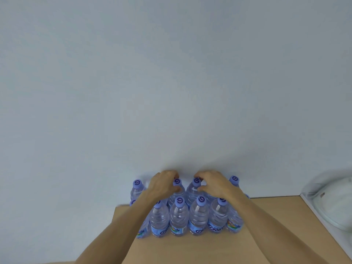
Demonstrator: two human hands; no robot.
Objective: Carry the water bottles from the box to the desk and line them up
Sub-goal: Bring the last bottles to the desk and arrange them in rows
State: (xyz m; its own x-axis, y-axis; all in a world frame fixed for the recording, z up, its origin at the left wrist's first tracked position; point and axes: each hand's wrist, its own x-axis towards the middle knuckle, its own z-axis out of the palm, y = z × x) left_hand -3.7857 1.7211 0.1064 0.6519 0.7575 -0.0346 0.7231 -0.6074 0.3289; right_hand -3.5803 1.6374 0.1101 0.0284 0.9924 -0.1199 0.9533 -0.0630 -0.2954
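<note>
Water bottles (179, 216) stand upright in two rows at the desk's (190, 250) far edge, twelve o'clock. Left hand (164, 184) pinches one back-row cap; right hand (213, 184) curls round its neighbour's neck. Full, they look heavy and slick; necks seem the safest hold.

light: soft, even, cool | shadows: faint | focus: slightly soft overall | edges: wide-angle bending, right side

Clear water bottles (198, 218) with purple swirl-marked caps (201, 201), blue labels; tan desk (190, 248) under them, pale blue-grey wall (171, 82) behind the bottles.
</note>
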